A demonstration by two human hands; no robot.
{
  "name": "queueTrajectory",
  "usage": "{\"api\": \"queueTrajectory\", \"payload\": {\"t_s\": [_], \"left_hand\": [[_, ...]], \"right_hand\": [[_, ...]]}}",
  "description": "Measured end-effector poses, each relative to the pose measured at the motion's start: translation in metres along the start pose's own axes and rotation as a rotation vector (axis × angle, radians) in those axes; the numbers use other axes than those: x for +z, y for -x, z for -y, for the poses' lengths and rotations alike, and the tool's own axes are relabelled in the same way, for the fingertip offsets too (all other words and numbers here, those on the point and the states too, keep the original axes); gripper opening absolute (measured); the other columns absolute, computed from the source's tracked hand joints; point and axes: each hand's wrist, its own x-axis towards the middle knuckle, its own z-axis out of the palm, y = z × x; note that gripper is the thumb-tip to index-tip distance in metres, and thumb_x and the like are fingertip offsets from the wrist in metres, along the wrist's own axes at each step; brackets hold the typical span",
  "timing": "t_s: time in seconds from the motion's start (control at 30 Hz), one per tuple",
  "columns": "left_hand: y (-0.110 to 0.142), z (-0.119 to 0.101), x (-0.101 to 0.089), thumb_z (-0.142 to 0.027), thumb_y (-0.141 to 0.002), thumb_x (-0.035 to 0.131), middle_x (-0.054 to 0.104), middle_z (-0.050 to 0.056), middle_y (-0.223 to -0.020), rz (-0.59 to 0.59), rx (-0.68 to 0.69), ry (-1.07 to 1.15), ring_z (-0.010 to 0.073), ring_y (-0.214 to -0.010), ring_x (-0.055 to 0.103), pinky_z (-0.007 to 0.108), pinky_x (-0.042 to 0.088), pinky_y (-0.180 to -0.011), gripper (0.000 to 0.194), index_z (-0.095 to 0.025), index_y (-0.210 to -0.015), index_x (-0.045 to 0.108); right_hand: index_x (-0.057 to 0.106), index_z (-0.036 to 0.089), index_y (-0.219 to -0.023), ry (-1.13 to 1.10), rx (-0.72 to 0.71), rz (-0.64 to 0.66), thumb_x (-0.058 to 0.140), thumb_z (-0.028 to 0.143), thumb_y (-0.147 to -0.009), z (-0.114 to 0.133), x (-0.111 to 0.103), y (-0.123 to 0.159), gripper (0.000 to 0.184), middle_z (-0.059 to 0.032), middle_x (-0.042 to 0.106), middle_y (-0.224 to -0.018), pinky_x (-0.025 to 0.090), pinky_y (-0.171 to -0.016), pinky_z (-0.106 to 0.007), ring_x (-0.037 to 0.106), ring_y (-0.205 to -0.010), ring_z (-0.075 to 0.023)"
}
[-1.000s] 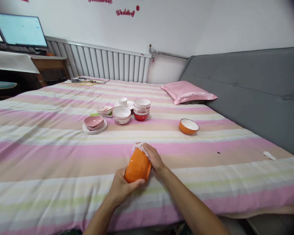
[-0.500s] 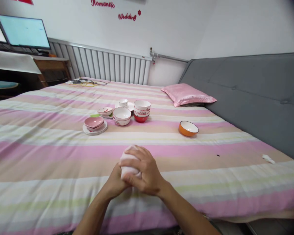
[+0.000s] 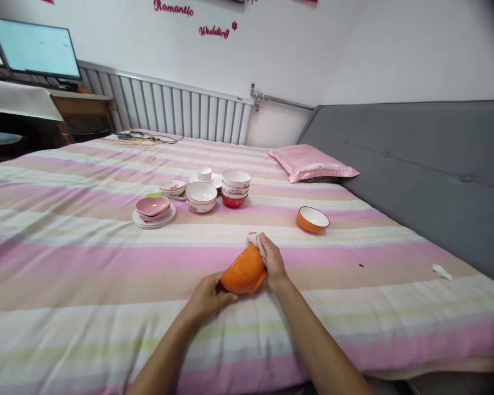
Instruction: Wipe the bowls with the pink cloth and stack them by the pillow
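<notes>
An orange bowl [image 3: 243, 271], tilted on its side with its outer wall toward me, is held above the bed near the front. My left hand [image 3: 211, 296] grips its lower left rim, thumb underneath. At the upper right of that bowl, my right hand [image 3: 273, 260] pinches a pale pink cloth [image 3: 257, 240] against the rim. The bowl's inside faces away and is hidden. A second orange bowl [image 3: 313, 220], white inside, rests upright on the bed farther right.
Beyond my hands stand pink bowls [image 3: 153, 207] on white plates [image 3: 164, 220], white bowls [image 3: 201, 197] and a taller bowl stack [image 3: 235, 189]. A pink pillow [image 3: 313, 162] lies by the grey headboard [image 3: 407, 137]. A crumpled white scrap [image 3: 442, 271] lies at the right.
The orange bowl now shows between my hands; before, only the bunched cloth was visible in them. My right hand has moved right and up with the cloth, apart from my left hand.
</notes>
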Motion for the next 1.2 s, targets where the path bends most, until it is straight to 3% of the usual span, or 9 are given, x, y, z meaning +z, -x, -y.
{"api": "queueTrajectory", "payload": {"t_s": [0.13,0.3,0.4,0.5,0.6,0.73,0.9,1.03,1.2], "left_hand": [[-0.001,-0.010,0.005,-0.022,-0.065,0.070,0.068,0.007,-0.084,0.047,0.002,0.024,0.0213,-0.077,0.060,0.032,0.049,-0.070,0.025,-0.012,-0.088,0.069],[0.013,-0.035,0.000,-0.029,-0.072,0.068,0.063,0.003,-0.080,0.074,0.050,0.022,0.0150,-0.069,0.055,0.024,0.045,-0.064,0.026,-0.013,-0.092,0.063],[0.027,-0.042,-0.009,-0.030,-0.073,0.066,0.064,0.005,-0.080,0.092,0.031,0.034,0.0173,-0.070,0.056,0.027,0.047,-0.064,0.027,-0.014,-0.095,0.063],[0.038,-0.040,-0.017,-0.023,-0.069,0.066,0.065,0.005,-0.079,-0.030,0.084,-0.054,0.0212,-0.079,0.059,0.032,0.048,-0.075,0.020,-0.016,-0.088,0.067],[0.040,-0.035,-0.018,-0.016,-0.064,0.067,0.065,0.003,-0.084,-0.137,0.149,-0.104,0.0215,-0.085,0.058,0.032,0.047,-0.082,0.022,-0.019,-0.086,0.067],[0.036,-0.033,-0.012,-0.021,-0.067,0.067,0.060,0.000,-0.068,-0.011,-0.021,0.008,0.0146,-0.062,0.053,0.024,0.045,-0.057,0.014,-0.015,-0.080,0.064],[0.039,-0.038,-0.009,-0.026,-0.069,0.071,0.060,0.001,-0.077,0.066,-0.043,0.006,0.0141,-0.071,0.052,0.025,0.044,-0.069,0.023,-0.015,-0.085,0.059],[0.043,-0.041,-0.012,-0.028,-0.070,0.071,0.061,0.002,-0.084,0.065,-0.046,-0.015,0.0153,-0.075,0.053,0.026,0.045,-0.071,0.027,-0.015,-0.091,0.058],[0.042,-0.037,-0.016,-0.028,-0.071,0.069,0.064,0.003,-0.083,0.032,-0.038,-0.007,0.0167,-0.073,0.056,0.026,0.046,-0.067,0.027,-0.015,-0.093,0.061]], "right_hand": [[0.066,0.020,-0.098,-0.055,0.065,0.007,0.054,0.057,-0.079,-0.002,-0.001,-0.002,0.043,-0.0039,0.070,-0.097,0.049,-0.083,-0.030,0.064,-0.091,-0.0189],[0.071,0.019,-0.092,0.020,-0.027,0.154,0.055,0.051,-0.081,0.009,0.015,0.015,0.037,-0.0051,0.070,-0.096,0.043,-0.092,-0.034,0.061,-0.095,-0.0217],[0.073,0.024,-0.092,0.181,-0.216,0.327,0.061,0.039,-0.079,0.021,0.032,0.043,0.023,-0.0046,0.066,-0.107,0.033,-0.103,-0.035,0.054,-0.109,-0.0230],[0.071,0.032,-0.100,0.582,-0.560,0.545,0.063,0.033,-0.077,0.030,0.049,0.071,0.024,-0.0014,0.062,-0.118,0.024,-0.108,-0.040,0.051,-0.113,-0.0237],[0.071,0.031,-0.100,0.776,-0.658,0.546,0.067,0.035,-0.073,0.030,0.057,0.081,0.027,-0.0029,0.062,-0.118,0.022,-0.109,-0.043,0.052,-0.112,-0.0252],[0.071,0.028,-0.099,0.568,-0.432,0.424,0.066,0.035,-0.074,0.022,0.052,0.061,0.026,-0.0048,0.062,-0.116,0.027,-0.107,-0.038,0.051,-0.113,-0.0229],[0.068,0.019,-0.097,0.178,0.052,0.297,0.047,0.052,-0.084,-0.009,0.034,0.028,0.042,-0.0075,0.070,-0.093,0.048,-0.082,-0.036,0.064,-0.087,-0.0221],[0.065,0.015,-0.102,0.125,0.109,0.263,0.033,0.058,-0.087,-0.023,0.029,0.024,0.056,-0.0093,0.070,-0.087,0.051,-0.072,-0.036,0.066,-0.078,-0.0220],[0.069,0.023,-0.099,0.242,-0.139,0.355,0.053,0.045,-0.082,0.008,0.039,0.044,0.032,-0.0050,0.064,-0.113,0.037,-0.099,-0.035,0.055,-0.109,-0.0213]]}}
